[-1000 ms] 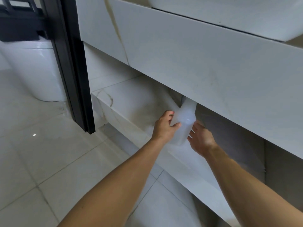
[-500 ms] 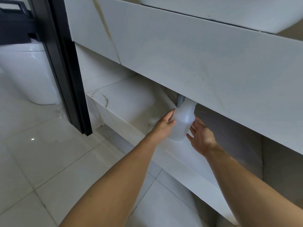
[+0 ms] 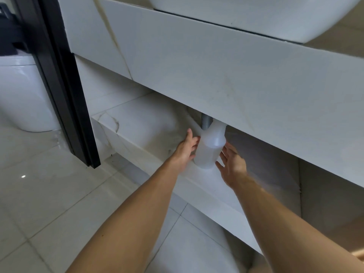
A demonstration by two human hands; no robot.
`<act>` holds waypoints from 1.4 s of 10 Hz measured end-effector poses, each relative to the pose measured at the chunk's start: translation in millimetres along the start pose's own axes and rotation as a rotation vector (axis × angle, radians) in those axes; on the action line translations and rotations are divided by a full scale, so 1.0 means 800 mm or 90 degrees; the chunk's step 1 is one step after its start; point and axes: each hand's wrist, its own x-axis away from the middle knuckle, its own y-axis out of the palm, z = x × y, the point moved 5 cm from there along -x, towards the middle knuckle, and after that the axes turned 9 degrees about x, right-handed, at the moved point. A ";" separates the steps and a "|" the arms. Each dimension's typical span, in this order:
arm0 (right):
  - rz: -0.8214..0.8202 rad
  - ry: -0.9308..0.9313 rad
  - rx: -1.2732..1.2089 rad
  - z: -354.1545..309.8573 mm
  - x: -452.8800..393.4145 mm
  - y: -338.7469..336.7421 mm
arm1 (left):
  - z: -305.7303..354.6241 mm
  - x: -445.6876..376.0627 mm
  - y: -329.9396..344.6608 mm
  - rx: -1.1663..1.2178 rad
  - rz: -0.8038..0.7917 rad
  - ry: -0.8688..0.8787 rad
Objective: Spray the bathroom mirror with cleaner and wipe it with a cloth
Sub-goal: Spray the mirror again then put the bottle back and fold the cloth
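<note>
Vanity shelf (image 3: 149, 123): translucent white bottle (image 3: 209, 148) upright between 2 open hands.

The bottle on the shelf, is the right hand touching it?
Apart. The head view shows the right hand open beside the bottle, with a sliver of shelf between them.

Soft, even daylight is filling the room, giving a cool tint. A small glare spot is glinting on the floor tiles (image 3: 23, 176). Shadow is pooling in the recess under the counter (image 3: 226, 75). Wide-angle distortion is bending the black door frame (image 3: 65, 95). The right hand (image 3: 233, 167) is blurring slightly.
</note>
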 end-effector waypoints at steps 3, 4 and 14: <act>0.010 -0.004 -0.004 0.002 0.006 0.004 | 0.001 0.017 0.006 0.022 -0.050 -0.047; 0.020 0.001 -0.021 0.001 0.010 -0.002 | -0.002 0.019 0.008 0.033 -0.051 -0.051; 0.106 0.152 0.053 0.029 0.043 0.026 | 0.006 0.051 -0.036 0.083 0.046 0.006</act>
